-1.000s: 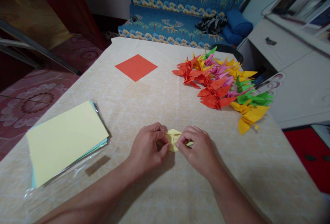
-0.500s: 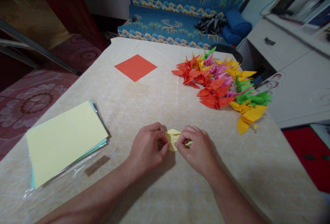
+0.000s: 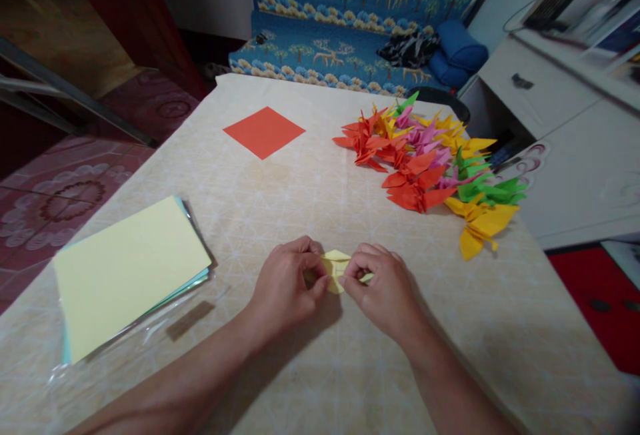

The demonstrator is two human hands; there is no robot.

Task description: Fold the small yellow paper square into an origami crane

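Observation:
A small folded piece of yellow paper (image 3: 335, 267) lies between my hands near the middle of the table. My left hand (image 3: 290, 278) pinches its left side with thumb and forefinger. On the other side, my right hand (image 3: 380, 285) is closed on the right part of the paper, a bit of which shows between its fingers. A crease and a raised flap are visible on the paper's middle; both of its ends are mostly covered by my fingers.
A stack of yellow and blue-green paper sheets (image 3: 133, 278) lies on clear plastic at the left. One red paper square (image 3: 265, 132) lies farther back. Several folded paper cranes (image 3: 417, 181) crowd the table's (image 3: 300, 201) right side. A blue patterned sofa (image 3: 320, 41) stands beyond.
Hardly anything differs. Both hands keep their pinch on the yellow paper in the same spot, and the view has shifted very slightly.

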